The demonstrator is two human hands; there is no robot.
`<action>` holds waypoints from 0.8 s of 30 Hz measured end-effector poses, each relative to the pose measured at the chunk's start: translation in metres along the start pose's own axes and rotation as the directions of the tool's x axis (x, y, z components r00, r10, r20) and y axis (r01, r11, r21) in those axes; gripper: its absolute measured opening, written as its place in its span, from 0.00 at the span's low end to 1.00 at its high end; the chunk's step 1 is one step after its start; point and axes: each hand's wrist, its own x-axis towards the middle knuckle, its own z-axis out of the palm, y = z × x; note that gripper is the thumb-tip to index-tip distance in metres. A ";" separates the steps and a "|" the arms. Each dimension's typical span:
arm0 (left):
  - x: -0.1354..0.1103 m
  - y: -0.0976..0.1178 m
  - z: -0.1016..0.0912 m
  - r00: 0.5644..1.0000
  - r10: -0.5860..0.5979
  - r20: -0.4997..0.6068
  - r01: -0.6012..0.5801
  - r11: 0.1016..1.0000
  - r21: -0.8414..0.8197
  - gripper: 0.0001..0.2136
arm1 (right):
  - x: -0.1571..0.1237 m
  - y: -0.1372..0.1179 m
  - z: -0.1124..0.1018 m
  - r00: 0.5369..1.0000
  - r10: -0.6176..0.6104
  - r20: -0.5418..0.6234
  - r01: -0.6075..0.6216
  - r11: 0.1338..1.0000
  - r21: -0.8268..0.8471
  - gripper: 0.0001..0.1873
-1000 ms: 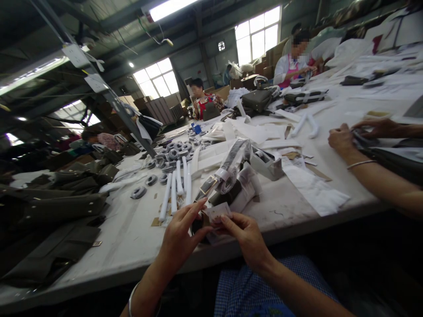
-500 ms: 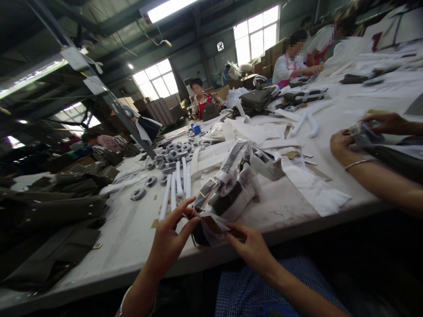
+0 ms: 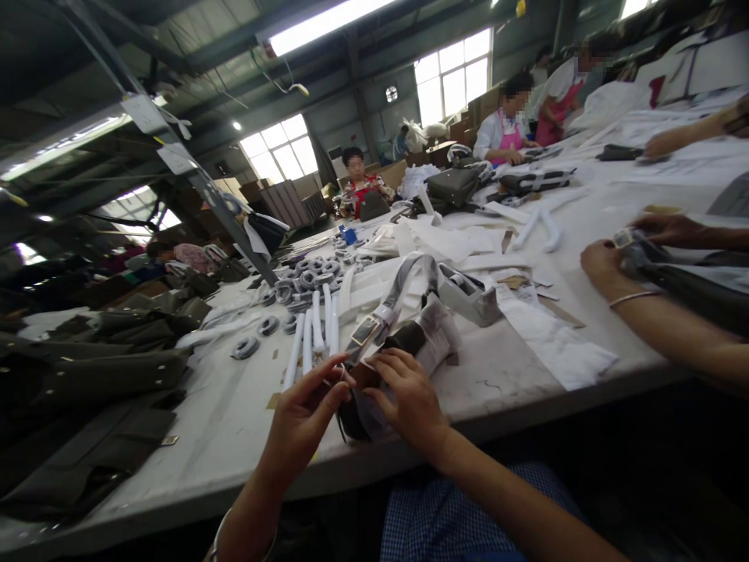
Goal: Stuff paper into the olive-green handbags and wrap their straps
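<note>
A dark olive handbag [image 3: 408, 337], partly wrapped in white film, stands at the table's front edge before me. Its wrapped strap [image 3: 403, 275] arches over it and carries a gold-framed buckle [image 3: 364, 330]. At the bag's left end, my left hand [image 3: 307, 410] has thumb and fingers pinched together; what lies between them is too small to make out. My right hand [image 3: 409, 402] is closed over the edge of a brown card [image 3: 363, 377] against the near side of the bag, its fingers hiding part of the card and wrapping.
White tubes [image 3: 297, 351] and grey wrapped rolls [image 3: 310, 273] lie beyond the bag. Dark olive bag pieces [image 3: 87, 375] are piled at left. On the right, a co-worker's hands [image 3: 608, 265] handle another wrapped bag. White paper sheets [image 3: 550, 336] lie between us.
My right hand has moved up and left, from the card's lower right edge to over the card, nearer my left hand. My left hand stays nearly in place. Another person's arm has appeared at far right.
</note>
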 end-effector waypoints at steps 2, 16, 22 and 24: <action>-0.001 -0.002 -0.001 1.000 -0.004 -0.004 0.004 0.999 -0.040 0.17 | 0.000 0.000 0.001 0.999 0.007 -0.031 -0.006 1.000 0.021 0.15; 0.015 -0.022 0.001 0.983 -0.145 -0.117 0.094 0.928 -0.360 0.25 | -0.026 -0.012 -0.034 0.918 0.336 0.210 -0.394 0.834 0.387 0.08; 0.021 -0.018 0.001 0.993 -0.111 -0.043 0.088 0.925 -0.369 0.26 | -0.002 -0.024 -0.030 0.937 0.340 0.076 -0.304 0.690 0.657 0.12; 0.021 -0.014 0.001 0.996 -0.090 0.001 0.084 0.919 -0.384 0.28 | 0.011 -0.031 -0.028 0.954 0.288 0.084 -0.268 0.692 0.671 0.19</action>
